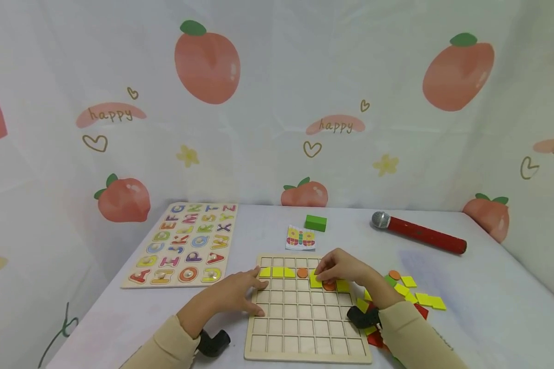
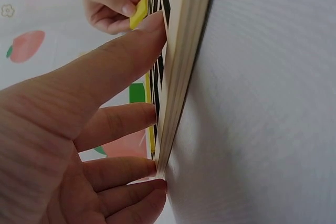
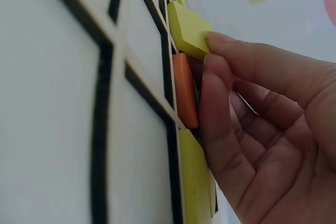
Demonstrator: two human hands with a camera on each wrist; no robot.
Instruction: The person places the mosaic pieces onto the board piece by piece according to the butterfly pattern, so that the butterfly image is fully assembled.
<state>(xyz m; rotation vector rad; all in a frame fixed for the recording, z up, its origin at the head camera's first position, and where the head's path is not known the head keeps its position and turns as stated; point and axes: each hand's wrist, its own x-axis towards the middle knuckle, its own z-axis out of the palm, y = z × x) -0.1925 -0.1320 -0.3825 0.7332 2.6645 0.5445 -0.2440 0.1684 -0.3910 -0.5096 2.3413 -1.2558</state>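
Observation:
A wooden grid board lies on the table. My right hand pinches a yellow square tile between thumb and finger, over the upper part of the grid; the right wrist view shows this tile tilted against the board. Below the hand are an orange disc and another yellow tile. Along the board's left edge, the spread fingers of my left hand rest with thumb and fingertips at the rim. Yellow pieces and an orange disc sit in the upper row.
Loose yellow, red, green and orange pieces lie scattered right of the board, partly under the right forearm. Behind the board are a small butterfly pattern card and a green block. An alphabet puzzle lies left, a red microphone back right.

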